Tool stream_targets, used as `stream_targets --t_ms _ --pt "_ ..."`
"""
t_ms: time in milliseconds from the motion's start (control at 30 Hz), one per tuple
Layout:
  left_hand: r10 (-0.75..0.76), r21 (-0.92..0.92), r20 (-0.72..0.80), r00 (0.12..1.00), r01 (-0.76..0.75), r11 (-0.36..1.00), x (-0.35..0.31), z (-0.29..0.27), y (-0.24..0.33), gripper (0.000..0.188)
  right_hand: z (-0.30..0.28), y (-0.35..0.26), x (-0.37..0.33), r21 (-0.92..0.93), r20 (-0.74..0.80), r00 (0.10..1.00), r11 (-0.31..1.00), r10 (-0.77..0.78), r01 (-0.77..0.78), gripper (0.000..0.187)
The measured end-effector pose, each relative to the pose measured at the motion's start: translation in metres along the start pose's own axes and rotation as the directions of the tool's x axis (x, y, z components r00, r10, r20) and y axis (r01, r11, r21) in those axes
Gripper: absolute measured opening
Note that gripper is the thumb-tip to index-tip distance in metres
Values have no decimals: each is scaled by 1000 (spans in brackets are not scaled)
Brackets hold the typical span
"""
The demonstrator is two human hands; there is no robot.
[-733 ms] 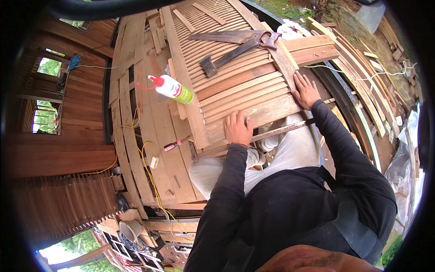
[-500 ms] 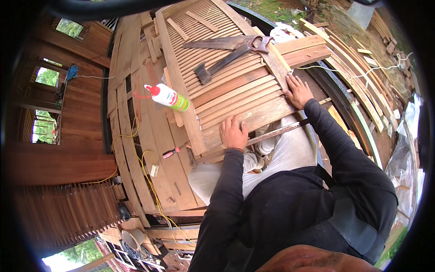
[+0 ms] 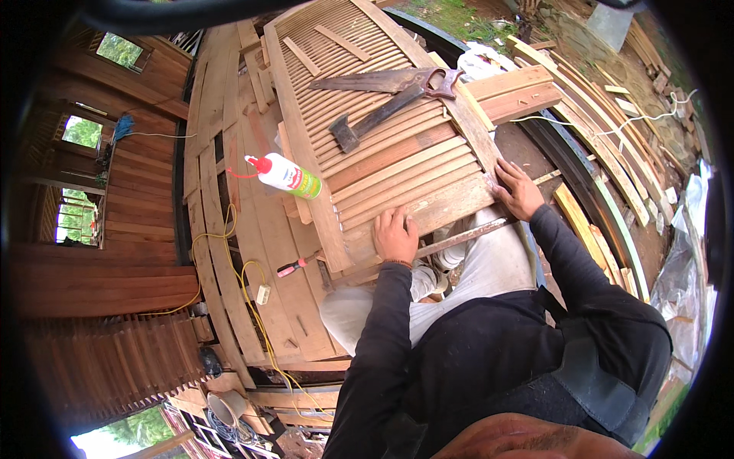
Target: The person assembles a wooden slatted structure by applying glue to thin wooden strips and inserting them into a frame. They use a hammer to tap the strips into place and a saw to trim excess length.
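A louvred wooden panel (image 3: 459,200) lies in front of me, its slats set between two side rails and a broad end board. My left hand (image 3: 396,235) rests on the near edge of that end board, fingers slightly bent and thumb apart. At the panel's near right corner, my right hand (image 3: 520,190) lies with its fingers over the wood. On the slats are a handsaw (image 3: 375,81) and a dark hammer-like tool (image 3: 375,122) with a flat head. A white and green glue bottle (image 3: 287,176) with a red cap leans on the left rail.
A screwdriver (image 3: 291,267) with a pink and black handle lies on the plank floor (image 3: 294,314) left of the panel. A yellow cord (image 3: 246,283) with a white socket runs across the planks. Two loose strips (image 3: 342,43) sit on the far slats. Stacked timber (image 3: 511,92) stands beyond the right rail.
My right hand has slid toward me along the panel's right side to its near corner. My left hand stays on the end board. The view has shifted slightly.
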State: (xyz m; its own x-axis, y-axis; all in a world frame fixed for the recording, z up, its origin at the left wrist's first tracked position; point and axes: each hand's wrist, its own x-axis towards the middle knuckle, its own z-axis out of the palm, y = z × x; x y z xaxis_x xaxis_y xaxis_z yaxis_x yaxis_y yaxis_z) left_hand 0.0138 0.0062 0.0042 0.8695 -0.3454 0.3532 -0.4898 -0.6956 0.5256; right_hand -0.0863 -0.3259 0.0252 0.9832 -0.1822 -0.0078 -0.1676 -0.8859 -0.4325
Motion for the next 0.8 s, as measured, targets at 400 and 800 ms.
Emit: stream_targets --t_ms 400,800 --pt "27 14 -14 1000 -27 1000 24 3 -7 8 -21 45 72 -98 -285 946 977 157 -191 46" --pt "-63 47 123 990 58 997 27 0 1 40 -12 -74 390 182 -247 936 936 -252 300 21"
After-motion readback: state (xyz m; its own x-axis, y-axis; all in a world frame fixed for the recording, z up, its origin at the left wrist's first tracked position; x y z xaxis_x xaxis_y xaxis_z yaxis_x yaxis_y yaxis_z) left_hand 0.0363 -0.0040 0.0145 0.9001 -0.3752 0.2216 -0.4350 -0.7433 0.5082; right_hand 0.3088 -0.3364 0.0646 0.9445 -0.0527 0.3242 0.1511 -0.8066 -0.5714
